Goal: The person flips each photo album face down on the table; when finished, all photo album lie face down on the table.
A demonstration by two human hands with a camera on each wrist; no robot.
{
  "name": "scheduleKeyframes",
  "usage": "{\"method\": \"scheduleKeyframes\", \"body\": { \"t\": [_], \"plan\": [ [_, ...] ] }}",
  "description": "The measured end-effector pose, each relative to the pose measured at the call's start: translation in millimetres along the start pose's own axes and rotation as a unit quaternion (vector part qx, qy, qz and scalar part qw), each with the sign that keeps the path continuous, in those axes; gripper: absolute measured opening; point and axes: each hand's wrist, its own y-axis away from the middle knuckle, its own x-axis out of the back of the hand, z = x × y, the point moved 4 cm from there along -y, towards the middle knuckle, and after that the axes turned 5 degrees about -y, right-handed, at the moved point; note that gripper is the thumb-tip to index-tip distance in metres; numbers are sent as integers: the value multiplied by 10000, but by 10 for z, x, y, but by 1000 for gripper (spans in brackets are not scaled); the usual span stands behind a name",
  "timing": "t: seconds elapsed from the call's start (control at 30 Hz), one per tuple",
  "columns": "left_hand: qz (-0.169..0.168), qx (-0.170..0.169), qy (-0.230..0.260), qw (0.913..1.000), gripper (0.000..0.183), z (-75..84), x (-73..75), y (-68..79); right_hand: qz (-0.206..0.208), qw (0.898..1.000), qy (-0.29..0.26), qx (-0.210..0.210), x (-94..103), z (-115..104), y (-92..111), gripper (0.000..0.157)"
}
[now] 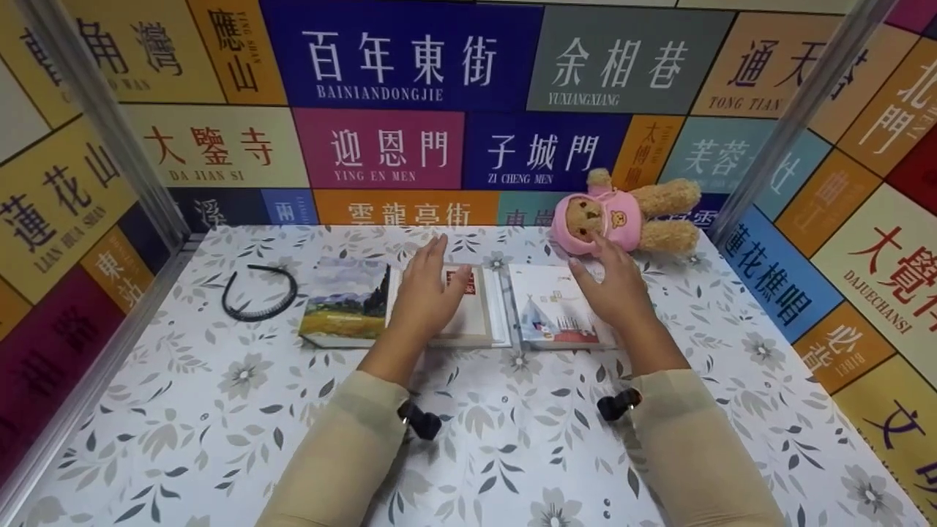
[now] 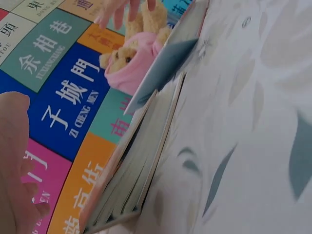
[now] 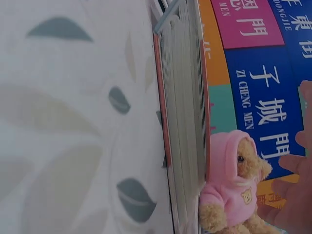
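In the head view my left hand [image 1: 428,293] is over a beige-covered book [image 1: 468,322] with a red label, its fingers extended and holding nothing. Just left of that lies a cover with a painted landscape [image 1: 344,304]. My right hand [image 1: 621,289] is above the right side of a white book [image 1: 538,304] with a tent drawing, fingers loosely straight, nothing in them. Thick page edges [image 2: 131,180] show in the left wrist view, beside the left thumb. From the right wrist, a closed page block [image 3: 183,107] appears, with the right fingers [image 3: 287,163] apart from it.
A teddy bear [image 1: 618,219] in a pink hoodie lies on its side behind the white book. To the left is a black toothed headband [image 1: 260,293]. The floral tabletop [image 1: 241,373] is bordered by panels with colourful sign lettering [image 1: 395,62].
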Motion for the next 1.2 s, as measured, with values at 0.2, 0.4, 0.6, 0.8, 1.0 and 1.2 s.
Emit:
{"method": "scheduleKeyframes", "body": {
  "t": [0.2,0.4,0.6,0.8,1.0,1.2],
  "plan": [
    [-109,-144,596,9981,72,216,-208,36,-67,9990,-430,-54,61,227,20,90],
    [-476,16,1062,9932,71,426,-507,57,-186,9962,-833,-190,99,409,54,91],
    [-763,390,1792,9801,69,638,-775,86,-433,9911,-1248,-159,75,522,98,85],
    [-1103,711,2157,9676,77,767,-967,166,-858,9805,-1731,-364,-31,558,120,84],
    [-1173,780,2272,9636,83,708,-1042,213,-1242,9720,-1874,-691,-83,583,128,78],
    [-1450,1007,2538,9510,90,671,-1101,255,-1760,9705,-1502,-685,-127,604,186,76]
  ]
}}
